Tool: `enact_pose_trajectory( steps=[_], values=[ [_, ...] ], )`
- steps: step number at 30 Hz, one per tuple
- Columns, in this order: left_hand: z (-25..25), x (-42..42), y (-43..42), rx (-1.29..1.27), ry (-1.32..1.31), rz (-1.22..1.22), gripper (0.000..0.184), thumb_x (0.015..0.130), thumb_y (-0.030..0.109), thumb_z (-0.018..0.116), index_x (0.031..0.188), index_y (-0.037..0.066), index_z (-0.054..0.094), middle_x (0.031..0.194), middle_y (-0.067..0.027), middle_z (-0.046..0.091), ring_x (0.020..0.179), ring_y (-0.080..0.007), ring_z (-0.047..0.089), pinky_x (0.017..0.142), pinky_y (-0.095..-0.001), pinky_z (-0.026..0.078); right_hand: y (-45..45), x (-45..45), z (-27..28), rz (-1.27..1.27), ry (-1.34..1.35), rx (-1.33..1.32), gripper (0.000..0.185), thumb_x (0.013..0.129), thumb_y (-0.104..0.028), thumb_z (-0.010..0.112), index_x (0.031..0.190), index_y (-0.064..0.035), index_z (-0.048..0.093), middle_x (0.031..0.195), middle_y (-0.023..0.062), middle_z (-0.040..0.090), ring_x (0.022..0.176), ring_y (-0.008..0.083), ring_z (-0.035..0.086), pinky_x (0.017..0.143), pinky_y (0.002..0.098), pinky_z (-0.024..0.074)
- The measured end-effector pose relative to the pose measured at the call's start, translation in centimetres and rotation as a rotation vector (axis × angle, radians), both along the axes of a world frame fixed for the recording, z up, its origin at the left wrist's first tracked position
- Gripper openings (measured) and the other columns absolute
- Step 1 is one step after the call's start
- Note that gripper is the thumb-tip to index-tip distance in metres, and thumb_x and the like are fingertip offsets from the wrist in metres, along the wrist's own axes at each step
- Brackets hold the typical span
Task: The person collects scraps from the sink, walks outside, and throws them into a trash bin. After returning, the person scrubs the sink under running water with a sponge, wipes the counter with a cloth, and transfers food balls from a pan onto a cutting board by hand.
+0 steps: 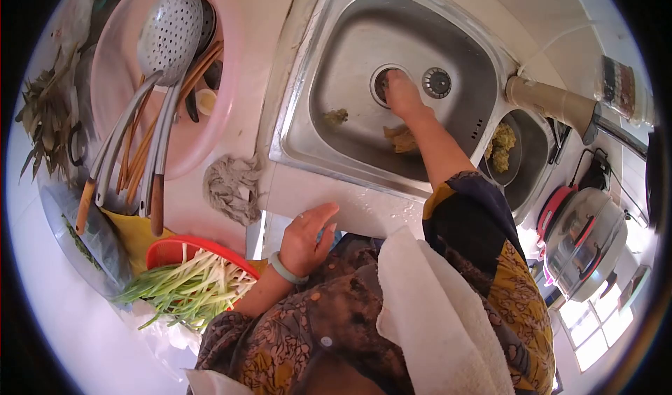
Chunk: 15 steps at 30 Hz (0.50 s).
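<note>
My right hand (404, 95) reaches down into the steel sink (350, 52), its fingers at the round drain hole (380, 87). The fingertips are hidden inside the hole, so what they hold does not show. Just right of the hole lies a metal drain strainer (437, 82). A yellow-brown cloth or sponge (400, 139) rests on the sink floor beside my right wrist. Some green scraps (336, 117) lie to the left. My left hand (308, 241), with a pale bangle, is held before my body near the counter edge, fingers apart and holding nothing.
A pink basin (115, 52) with a slotted skimmer (170, 34) and chopsticks stands left. Below it are a grey rag (231, 188) and a red basket (162, 250) of green onions (189, 283). A smaller basin (530, 171) holds leafy greens (501, 146); a lidded pan (586, 241) stands right.
</note>
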<state>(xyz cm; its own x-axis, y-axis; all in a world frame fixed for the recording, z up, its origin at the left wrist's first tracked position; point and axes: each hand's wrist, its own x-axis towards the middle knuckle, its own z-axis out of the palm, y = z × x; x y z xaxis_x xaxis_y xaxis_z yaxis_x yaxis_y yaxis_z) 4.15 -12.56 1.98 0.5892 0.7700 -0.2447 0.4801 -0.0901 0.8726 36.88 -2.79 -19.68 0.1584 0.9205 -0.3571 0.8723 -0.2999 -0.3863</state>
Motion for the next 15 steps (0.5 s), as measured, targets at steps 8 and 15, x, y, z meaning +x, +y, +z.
enact_pose_trajectory(
  steps=[8,15],
  values=[
    [-0.4,-0.2,-0.5,-0.012,0.012,0.025,0.033,0.084,0.005,0.062,0.117,0.002,0.061,0.111,-0.0197,0.064,0.099,-0.0368,0.063,0.086,-0.0409,0.051,0.8,0.8,0.2,0.012,0.008,-0.044,0.014,0.085,-0.009,0.056,0.093,0.0022,0.060,0.103,0.0239,0.063,0.098,0.0414,0.060,0.085,0.0485,0.0469],
    [-0.3,-0.1,-0.7,-0.044,0.026,0.007,0.031,0.087,0.004,0.059,0.117,0.000,0.060,0.114,-0.0210,0.063,0.102,-0.0375,0.062,0.088,-0.0391,0.050,1.1,-0.2,-0.3,0.013,-0.054,-0.083,0.020,0.083,-0.005,0.055,0.100,0.0046,0.059,0.110,0.0248,0.061,0.099,0.0402,0.062,0.086,0.0463,0.0520]
  ],
)
